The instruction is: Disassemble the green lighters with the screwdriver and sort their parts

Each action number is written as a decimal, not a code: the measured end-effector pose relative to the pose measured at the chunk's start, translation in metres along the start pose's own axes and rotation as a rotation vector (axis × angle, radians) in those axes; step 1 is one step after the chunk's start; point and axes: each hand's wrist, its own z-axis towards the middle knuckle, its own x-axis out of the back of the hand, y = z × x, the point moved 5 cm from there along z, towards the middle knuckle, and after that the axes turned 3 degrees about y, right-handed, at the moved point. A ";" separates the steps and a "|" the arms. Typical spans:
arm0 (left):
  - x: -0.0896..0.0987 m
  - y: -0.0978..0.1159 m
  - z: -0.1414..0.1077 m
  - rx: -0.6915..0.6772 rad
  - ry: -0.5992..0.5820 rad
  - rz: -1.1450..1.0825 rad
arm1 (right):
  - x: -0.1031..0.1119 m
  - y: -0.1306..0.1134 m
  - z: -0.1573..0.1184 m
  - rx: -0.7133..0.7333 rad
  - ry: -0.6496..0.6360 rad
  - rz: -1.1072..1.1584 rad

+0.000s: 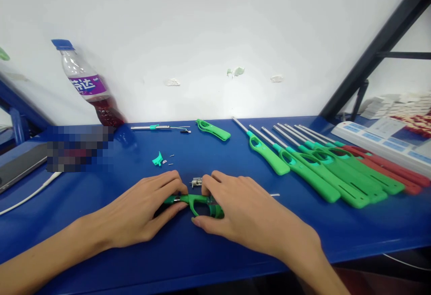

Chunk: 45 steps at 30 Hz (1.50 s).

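1. The blue worktop [128, 263] was occupied by several things.
2. On its right side, green and red lighters [350, 169] were laid in a slanted row.
3. By the right hand [242, 205], the handle side of a green casing [191, 200] was gripped between thumb and fingers.
4. By the left hand [151, 205], its other end was pinched; so the casing was kept between both hands, near the front edge.
5. Just behind it, a metal part [196, 182] was placed.
6. Farther back, a turquoise piece [157, 159] was left.

Workshop (blue bench [151, 259], white wall [202, 30]) | lined-up lighters [338, 182] | loose parts [157, 159]
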 end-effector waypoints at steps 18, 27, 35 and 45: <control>0.002 0.001 0.002 0.031 -0.022 -0.012 | 0.008 -0.001 0.000 -0.024 0.066 0.040; 0.000 0.001 0.001 0.025 -0.018 0.000 | 0.019 0.007 -0.006 -0.107 0.181 0.088; 0.001 0.001 0.004 0.024 -0.045 0.009 | 0.045 0.027 -0.014 -0.192 0.322 0.096; 0.005 0.006 0.002 0.031 0.009 0.024 | 0.040 0.083 -0.017 -0.387 0.229 -0.171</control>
